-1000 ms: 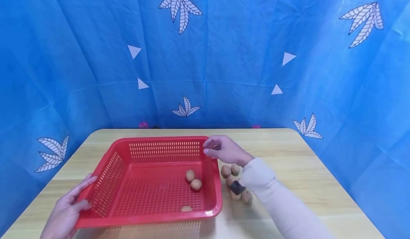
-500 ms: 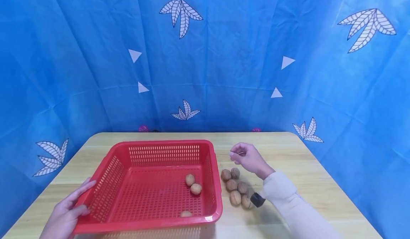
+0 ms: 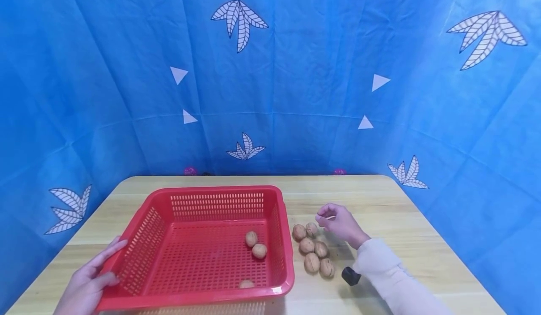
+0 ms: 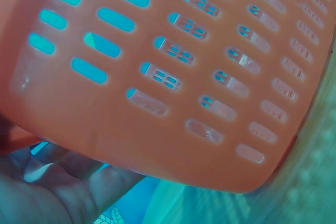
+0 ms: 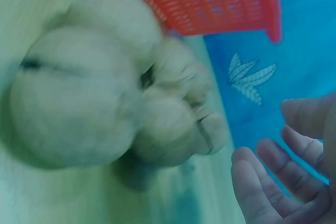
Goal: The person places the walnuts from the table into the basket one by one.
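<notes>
My left hand [image 3: 86,280] grips the left rim of a red plastic basket [image 3: 198,297]. The left wrist view shows the slotted basket wall [image 4: 110,114] up close, with part of that hand at the rim. Inside the basket lie walnuts, two together at the right [image 3: 259,250] and one near the front [image 3: 246,284], partly hidden by the rim. Several more walnuts [image 3: 312,263] sit clustered on the table, right of the basket. My right hand [image 3: 343,225] hovers just behind and right of this cluster, fingers loosely bent and holding nothing; in the right wrist view its fingers [image 5: 252,187] are apart from the walnuts.
The light wooden table [image 3: 405,249] extends right of the walnuts to its edge. A blue curtain [image 3: 296,71] printed with leaves and triangles surrounds its back and sides. A black device [image 3: 351,276] is worn at the right wrist.
My right hand has moved from above the basket's right rim to the right and down, close to the walnut cluster. The left hand keeps its grip on the basket.
</notes>
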`<state>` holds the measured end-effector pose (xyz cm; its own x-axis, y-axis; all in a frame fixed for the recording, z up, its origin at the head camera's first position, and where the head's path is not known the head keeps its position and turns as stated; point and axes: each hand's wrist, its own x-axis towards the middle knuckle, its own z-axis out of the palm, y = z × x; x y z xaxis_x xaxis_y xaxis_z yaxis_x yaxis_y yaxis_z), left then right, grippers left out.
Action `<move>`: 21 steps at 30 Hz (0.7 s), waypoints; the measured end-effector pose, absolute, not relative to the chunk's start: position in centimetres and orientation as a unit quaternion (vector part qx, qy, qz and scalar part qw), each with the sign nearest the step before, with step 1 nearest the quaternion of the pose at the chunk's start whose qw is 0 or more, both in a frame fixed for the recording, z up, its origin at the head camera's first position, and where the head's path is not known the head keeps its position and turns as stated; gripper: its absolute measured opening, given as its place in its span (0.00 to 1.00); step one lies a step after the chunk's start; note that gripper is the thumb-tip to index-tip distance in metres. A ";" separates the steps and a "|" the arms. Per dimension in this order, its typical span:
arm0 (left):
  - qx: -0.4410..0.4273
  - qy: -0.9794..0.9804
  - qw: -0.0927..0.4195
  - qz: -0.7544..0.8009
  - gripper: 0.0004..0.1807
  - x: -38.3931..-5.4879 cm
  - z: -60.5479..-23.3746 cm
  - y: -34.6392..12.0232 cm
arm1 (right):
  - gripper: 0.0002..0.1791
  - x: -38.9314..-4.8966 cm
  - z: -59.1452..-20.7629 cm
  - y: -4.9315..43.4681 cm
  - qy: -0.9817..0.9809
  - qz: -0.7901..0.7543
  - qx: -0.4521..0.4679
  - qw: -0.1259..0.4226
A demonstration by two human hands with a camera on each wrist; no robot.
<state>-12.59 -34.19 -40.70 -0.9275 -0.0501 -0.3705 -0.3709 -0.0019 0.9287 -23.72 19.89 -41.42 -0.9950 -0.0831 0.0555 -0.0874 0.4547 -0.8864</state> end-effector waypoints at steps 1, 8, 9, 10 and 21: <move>-0.152 0.699 0.115 0.689 0.45 -12.6 -40.7 -34.2 | 0.08 -23.7 -41.7 19.9 -0.856 0.515 0.046 0.001; -0.144 0.695 0.112 0.695 0.45 -12.4 -40.4 -34.1 | 0.16 -24.1 -43.5 20.1 -0.878 0.477 0.033 -0.007; -0.146 0.693 0.112 0.697 0.45 -12.3 -40.3 -34.0 | 0.17 -24.1 -43.8 20.1 -0.883 0.467 0.034 -0.008; -0.146 0.693 0.113 0.697 0.45 -12.3 -40.2 -34.0 | 0.18 -24.1 -43.9 20.0 -0.888 0.458 0.035 -0.006; -0.156 0.706 0.111 0.681 0.45 -12.2 -40.0 -33.7 | 0.20 -24.5 -44.1 19.0 -0.896 0.440 0.058 -0.020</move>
